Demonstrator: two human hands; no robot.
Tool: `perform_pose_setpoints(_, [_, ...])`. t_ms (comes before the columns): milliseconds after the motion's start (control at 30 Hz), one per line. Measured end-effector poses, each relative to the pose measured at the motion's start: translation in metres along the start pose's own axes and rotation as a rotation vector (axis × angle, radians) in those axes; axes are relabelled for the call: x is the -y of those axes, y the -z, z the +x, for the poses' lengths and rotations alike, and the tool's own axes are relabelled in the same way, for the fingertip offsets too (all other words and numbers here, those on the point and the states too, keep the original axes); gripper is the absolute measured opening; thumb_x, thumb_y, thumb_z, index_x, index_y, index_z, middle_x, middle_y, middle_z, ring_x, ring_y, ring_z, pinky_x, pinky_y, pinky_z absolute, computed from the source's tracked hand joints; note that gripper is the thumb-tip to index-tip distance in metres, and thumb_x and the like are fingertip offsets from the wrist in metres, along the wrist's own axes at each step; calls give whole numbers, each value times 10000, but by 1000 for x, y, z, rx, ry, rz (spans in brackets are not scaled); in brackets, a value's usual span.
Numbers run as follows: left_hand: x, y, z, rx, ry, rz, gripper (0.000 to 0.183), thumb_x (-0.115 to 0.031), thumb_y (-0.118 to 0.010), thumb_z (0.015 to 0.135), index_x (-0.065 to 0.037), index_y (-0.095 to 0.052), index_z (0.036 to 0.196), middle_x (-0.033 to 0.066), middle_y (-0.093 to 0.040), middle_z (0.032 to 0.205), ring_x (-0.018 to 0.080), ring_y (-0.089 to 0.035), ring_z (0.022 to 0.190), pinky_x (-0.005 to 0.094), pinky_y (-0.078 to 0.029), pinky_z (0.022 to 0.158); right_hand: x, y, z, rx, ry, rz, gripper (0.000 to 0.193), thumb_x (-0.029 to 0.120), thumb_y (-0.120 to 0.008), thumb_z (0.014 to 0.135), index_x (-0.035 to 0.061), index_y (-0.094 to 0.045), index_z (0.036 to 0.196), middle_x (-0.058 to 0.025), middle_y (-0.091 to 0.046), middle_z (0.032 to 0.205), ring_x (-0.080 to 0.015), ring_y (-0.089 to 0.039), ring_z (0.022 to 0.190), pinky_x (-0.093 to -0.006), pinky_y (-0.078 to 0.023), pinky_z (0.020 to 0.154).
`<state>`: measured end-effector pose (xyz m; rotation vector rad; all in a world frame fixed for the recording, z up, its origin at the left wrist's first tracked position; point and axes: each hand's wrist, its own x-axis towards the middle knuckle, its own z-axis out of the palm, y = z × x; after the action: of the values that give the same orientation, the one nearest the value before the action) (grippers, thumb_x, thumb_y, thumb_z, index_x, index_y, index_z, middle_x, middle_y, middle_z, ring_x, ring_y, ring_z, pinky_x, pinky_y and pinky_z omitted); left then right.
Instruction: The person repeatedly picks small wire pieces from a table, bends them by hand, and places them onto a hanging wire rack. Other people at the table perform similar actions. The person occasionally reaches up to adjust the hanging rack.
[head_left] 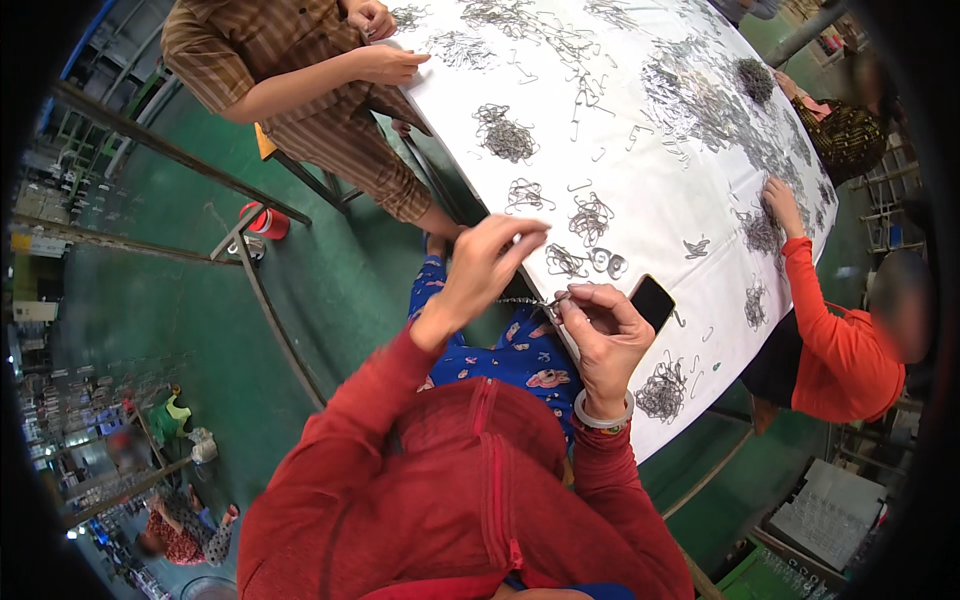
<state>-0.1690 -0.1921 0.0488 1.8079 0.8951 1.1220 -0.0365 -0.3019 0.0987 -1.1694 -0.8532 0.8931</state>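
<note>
My left hand [487, 262] is raised over the near table edge with its fingers stretched out and nothing visible in them. To its right, my right hand [604, 333] pinches the end of a thin, dark metal chain [522, 300] between thumb and fingertips. The chain runs leftward below my left hand, over my lap; its far end is hidden. Just beyond my right hand lie two rounded metal pieces [608, 262] and small piles of wire hooks [567, 262]. A dark phone [652, 303] rests beside the right hand.
The white-covered table [650, 200] carries a hook pile [662, 392] near my right wrist and a broad spread of metal parts [700, 90] farther off. A person in striped clothes [300, 80] works at the left, one in orange [840, 340] at the right. A red bucket [267, 222] stands on the floor.
</note>
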Motion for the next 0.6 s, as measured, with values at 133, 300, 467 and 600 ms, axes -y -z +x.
perform_pose_setpoints(133, [42, -52, 81, 98, -197, 268, 100, -72, -643, 839, 4, -702, 862, 169, -664, 793, 324, -665, 788, 387, -533, 662, 2, -5, 0, 10, -66, -22, 169, -159, -661, 787, -77, -680, 933, -95, -677, 889, -126, -674, 815, -222, -551, 741])
perform_pose_setpoints(300, [79, -94, 107, 284, -231, 709, 69, -46, -599, 812, 20, -605, 830, 205, -631, 843, 356, -643, 804, 419, -525, 710, 7, -8, -2, -4, -1, -132, 153, -134, -659, 780, -82, -675, 924, -85, -676, 862, -122, -655, 778, -233, -531, 712])
perform_pose_setpoints(467, [73, -79, 99, 220, -325, 702, 65, -22, -545, 800, 6, -569, 854, 204, -595, 864, 366, -636, 812, 435, -524, 696, 4, -11, -3, 10, 16, -55, 190, -131, -661, 797, -70, -677, 976, -100, -691, 873, -119, -659, 752, -209, -530, 630])
perform_pose_setpoints(600, [22, -33, 87, 197, -112, 223, 195, -135, -596, 866, 29, -653, 954, 201, -676, 863, 338, -683, 811, 381, -537, 683, 0, -14, -1, -3, 76, -96, 179, -129, -665, 802, -70, -667, 971, -142, -701, 859, -163, -666, 733, -269, -553, 663])
